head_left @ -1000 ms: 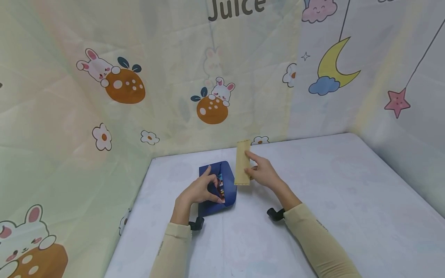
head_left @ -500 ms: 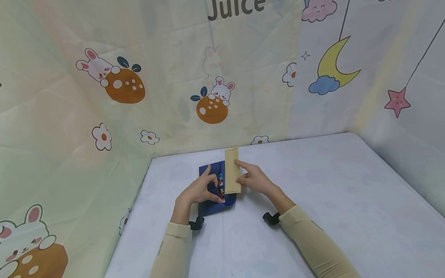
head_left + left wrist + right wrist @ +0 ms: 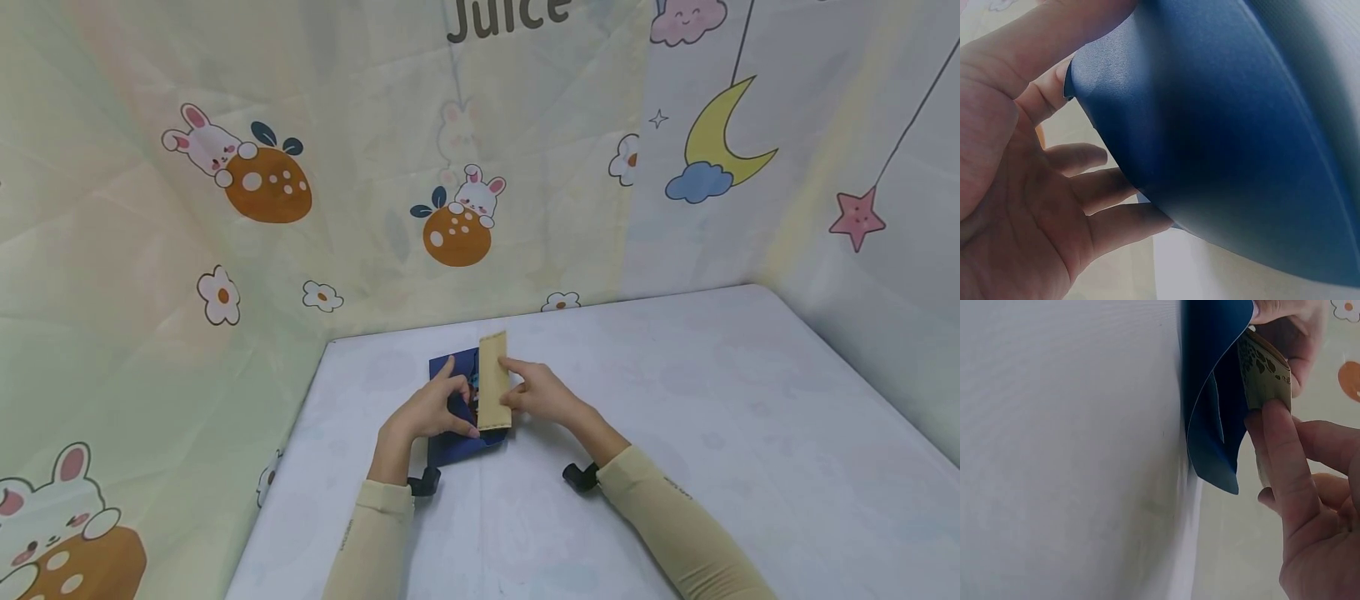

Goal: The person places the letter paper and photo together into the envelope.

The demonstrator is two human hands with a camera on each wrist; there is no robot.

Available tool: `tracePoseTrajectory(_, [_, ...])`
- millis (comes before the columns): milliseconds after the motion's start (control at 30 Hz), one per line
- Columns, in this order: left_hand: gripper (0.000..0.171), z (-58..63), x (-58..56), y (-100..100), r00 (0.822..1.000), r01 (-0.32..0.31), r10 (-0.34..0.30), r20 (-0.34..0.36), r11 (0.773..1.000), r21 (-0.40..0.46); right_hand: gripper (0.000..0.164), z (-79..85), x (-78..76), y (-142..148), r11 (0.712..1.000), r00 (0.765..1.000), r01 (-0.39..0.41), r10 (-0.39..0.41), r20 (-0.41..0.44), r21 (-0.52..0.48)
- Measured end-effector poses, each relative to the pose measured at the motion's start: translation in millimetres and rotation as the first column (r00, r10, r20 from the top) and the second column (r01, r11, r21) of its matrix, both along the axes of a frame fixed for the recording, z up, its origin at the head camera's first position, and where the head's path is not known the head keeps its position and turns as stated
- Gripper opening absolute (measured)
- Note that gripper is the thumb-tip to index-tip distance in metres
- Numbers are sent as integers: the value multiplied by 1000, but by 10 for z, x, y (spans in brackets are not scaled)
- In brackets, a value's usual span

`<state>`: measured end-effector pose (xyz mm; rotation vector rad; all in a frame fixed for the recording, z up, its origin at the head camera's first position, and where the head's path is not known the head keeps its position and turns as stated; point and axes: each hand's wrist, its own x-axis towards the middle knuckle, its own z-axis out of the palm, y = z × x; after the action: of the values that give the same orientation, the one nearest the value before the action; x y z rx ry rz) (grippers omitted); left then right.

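A dark blue paper envelope is held by my left hand; its mouth gapes toward the right. In the left wrist view, my thumb lies along the blue paper and my fingertips reach behind its edge. A colourful printed piece shows inside the envelope, partly covered. My right hand pinches a flat cream strip by its right edge, and it overlaps the envelope's mouth. Seen from the right wrist, the strip bears dark leaf-like marks and its far end sits within the envelope's opening.
A white cloth-covered table lies under both hands. Behind it hangs a pale curtain printed with rabbits and oranges. Black wrist mounts stick out near both sleeves.
The right hand has brought the cream strip leftward and slightly toward me, from beside the envelope to over its mouth. The left hand and envelope have stayed in place.
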<state>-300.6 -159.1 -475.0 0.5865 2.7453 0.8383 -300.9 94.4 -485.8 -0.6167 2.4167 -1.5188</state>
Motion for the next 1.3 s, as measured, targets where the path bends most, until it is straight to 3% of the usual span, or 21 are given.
tracePoseTrajectory(533, [51, -4, -1, -6, 1000, -2, 2, -7, 1000, -22, 79, 20, 40, -58, 996, 998, -67, 67, -7, 61])
tracePoseTrajectory(1300, [52, -17, -10, -5, 1000, -5, 5, -7, 1000, -20, 83, -7, 55, -93, 994, 997, -74, 71, 35, 77])
